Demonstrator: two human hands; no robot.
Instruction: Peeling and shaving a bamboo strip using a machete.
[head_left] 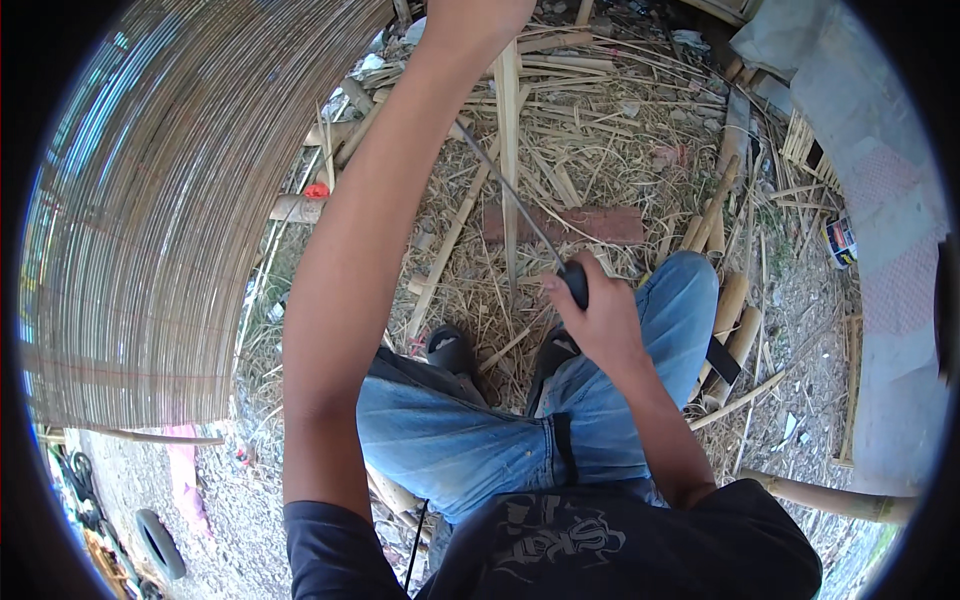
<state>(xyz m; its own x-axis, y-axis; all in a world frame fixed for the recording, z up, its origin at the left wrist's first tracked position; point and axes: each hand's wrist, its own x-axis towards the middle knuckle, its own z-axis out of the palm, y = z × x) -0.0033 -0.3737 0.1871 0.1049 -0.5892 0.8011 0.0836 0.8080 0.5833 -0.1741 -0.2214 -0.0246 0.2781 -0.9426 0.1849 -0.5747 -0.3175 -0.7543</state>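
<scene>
**Blade and strip cross at an angle; right hand closed on the handle, left hand's grip not verifiable**

Bearings are taken with 12 o'clock at the top of the head view, away from the wearer.

Principal relation: a pale bamboo strip [508, 130] runs with its long axis close to 12–6 o'clock, narrowing toward its 6 o'clock end, which points at the gap between the sandals [452, 350]. From the right hand [607, 320] the body of the strip lies toward 11 o'clock, with the lower end nearer, at about 10. The knife [515, 203] lies along a line from 5 to 11 o'clock and crosses the strip partway along its length. Whether blade and strip touch at the crossing cannot be determined from this angle.

Right hand: fingers wrapped around the black handle [576, 284], thumb alongside; grip closed. The hand itself is apart from the strip. The far end of the blade reaches the edge of the left forearm [365, 225] as seen here; its tip cannot be made out.

Left hand [485, 12]: at the 12 o'clock end of the strip and the nearer hand to that end. It is largely cut off by the upper border, with fingers out of sight; whether it is clamped on the strip or apart cannot be told.

Surroundings: a reddish-brown board [610, 226] lies on the ground at the right hand's 12 o'clock, among bamboo shavings [580, 130]. Cut bamboo poles [735, 305] lie at 3 o'clock, beyond the knee.
</scene>
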